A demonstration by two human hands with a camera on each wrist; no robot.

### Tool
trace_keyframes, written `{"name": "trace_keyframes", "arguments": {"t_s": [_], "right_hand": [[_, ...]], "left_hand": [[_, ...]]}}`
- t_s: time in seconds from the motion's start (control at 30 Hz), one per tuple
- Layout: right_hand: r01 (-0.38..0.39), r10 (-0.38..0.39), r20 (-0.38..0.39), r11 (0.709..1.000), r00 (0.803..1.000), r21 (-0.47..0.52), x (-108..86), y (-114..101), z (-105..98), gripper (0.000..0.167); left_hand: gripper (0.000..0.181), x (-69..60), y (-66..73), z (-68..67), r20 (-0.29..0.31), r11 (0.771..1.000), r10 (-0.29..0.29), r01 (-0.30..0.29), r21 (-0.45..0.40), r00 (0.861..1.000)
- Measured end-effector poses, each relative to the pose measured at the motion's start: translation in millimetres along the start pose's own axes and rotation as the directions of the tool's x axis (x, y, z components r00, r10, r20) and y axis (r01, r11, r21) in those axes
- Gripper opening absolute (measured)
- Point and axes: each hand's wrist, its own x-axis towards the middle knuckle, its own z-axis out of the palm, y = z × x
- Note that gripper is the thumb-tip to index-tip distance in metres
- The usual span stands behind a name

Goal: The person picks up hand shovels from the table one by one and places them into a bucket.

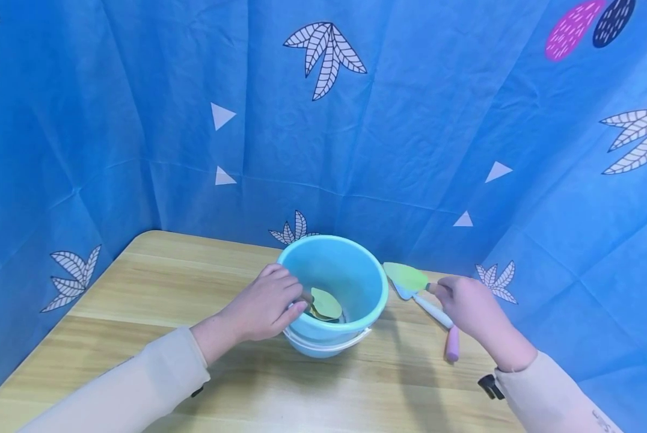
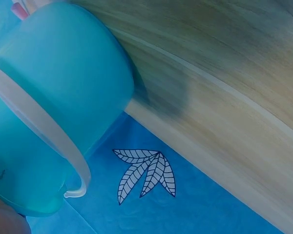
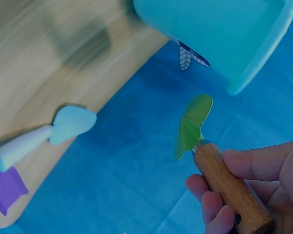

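A light blue bucket (image 1: 331, 337) with a white handle (image 2: 49, 131) stands on the table. At its left rim my left hand (image 1: 266, 304) grips the brown handle of a small hand shovel with a yellow-green blade (image 1: 326, 304), which is inside the bucket. Only a bit of that hand shows in the left wrist view. To the right of the bucket, my right hand (image 1: 472, 304) grips a green trowel (image 3: 195, 119) by its wooden handle (image 3: 232, 187). Below this trowel lie a pale blue hand shovel (image 3: 71, 124) and a purple-handled tool (image 1: 452, 344); part of each is covered.
The wooden table (image 1: 161, 282) ends at its back edge against a blue curtain (image 1: 323, 150) printed with leaves and triangles. A purple tool head (image 3: 7, 190) lies near the table's edge in the right wrist view.
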Motion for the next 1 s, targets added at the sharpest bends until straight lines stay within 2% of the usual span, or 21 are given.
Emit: {"name": "trace_keyframes", "arguments": {"t_s": [0.07, 0.23, 0.43, 1.0], "right_hand": [[-0.022, 0.021, 0.020, 1.000, 1.000, 0.016, 1.1, -1, -5, 0.021], [-0.067, 0.065, 0.052, 0.997, 0.997, 0.046, 3.6, -4, -15, 0.028], [-0.056, 0.056, 0.021, 0.998, 0.998, 0.006, 7.3, -7, -24, 0.031], [-0.027, 0.027, 0.019, 1.000, 0.999, -0.003, 6.9, -20, -41, 0.033]], "left_hand": [[0.022, 0.2, 0.1, -0.6, -0.002, 1.000, 0.000, 0.000, -0.001, 1.000], [0.022, 0.1, -0.1, -1.1, 0.000, 1.000, -0.003, 0.003, 0.003, 1.000], [0.021, -0.3, -0.1, -1.2, 0.011, 1.000, -0.011, 0.011, 0.001, 1.000], [0.022, 0.8, 0.1, -1.3, 0.008, 1.000, -0.010, 0.010, 0.000, 1.000]]}}
